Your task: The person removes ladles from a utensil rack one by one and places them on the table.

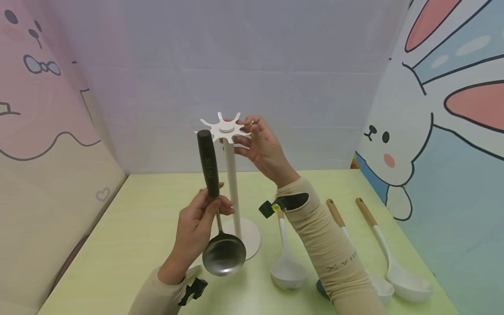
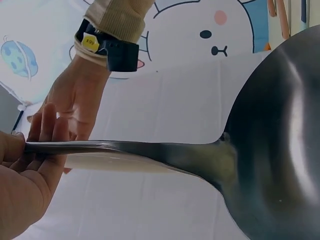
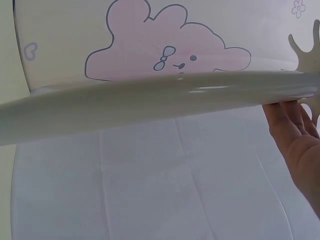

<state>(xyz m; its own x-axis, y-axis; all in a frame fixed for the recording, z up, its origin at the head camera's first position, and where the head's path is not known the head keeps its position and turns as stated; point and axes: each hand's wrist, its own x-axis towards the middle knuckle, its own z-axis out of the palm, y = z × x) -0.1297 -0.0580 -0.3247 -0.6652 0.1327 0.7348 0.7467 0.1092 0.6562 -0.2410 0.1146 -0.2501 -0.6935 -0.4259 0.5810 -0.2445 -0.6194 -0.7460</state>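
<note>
My left hand [image 1: 197, 225] pinches a metal soup ladle [image 1: 224, 258] by its shank, just below the black handle. The ladle is upright, handle up and bowl down, in front of a white utensil rack [image 1: 231, 175]. In the left wrist view, the bowl of the ladle [image 2: 280, 145] fills the right side. My right hand [image 1: 267, 151] holds the rack near its top, fingers among the hooks and by the post. The right wrist view has the rack's post [image 3: 150, 104] crossing it, with the right hand's fingertips [image 3: 282, 117] against it. The handle top overlaps a hook, so contact is unclear.
On the table [image 1: 149, 210], to the right of the rack, lie a white ladle [image 1: 289, 273] and a white spoon [image 1: 409, 280] with a wooden handle. My right sleeve partly covers another wooden-handled utensil [image 1: 334, 213]. Printed curtains stand around the table.
</note>
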